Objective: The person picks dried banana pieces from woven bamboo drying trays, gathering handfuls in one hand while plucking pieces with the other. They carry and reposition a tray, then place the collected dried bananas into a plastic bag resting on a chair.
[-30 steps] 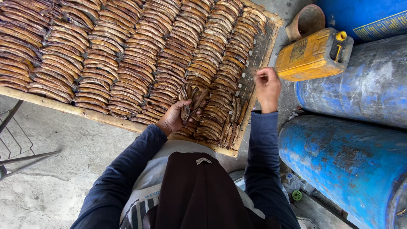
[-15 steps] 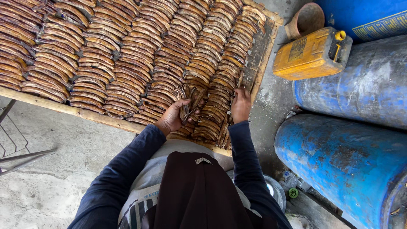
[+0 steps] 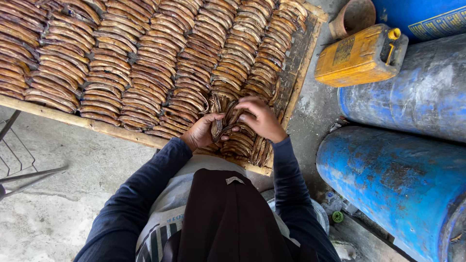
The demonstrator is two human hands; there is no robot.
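Concrete floor below; bamboo rack carries rows of dried banana slices. At the rack's near right corner, my left hand grips a bundle of slices, fingers curled; my right hand pinches its top. Risk: loose grip drops slices off the rack's edge.

Two blue drums, one yellow jerrycan, one clay pot, one drying rack.
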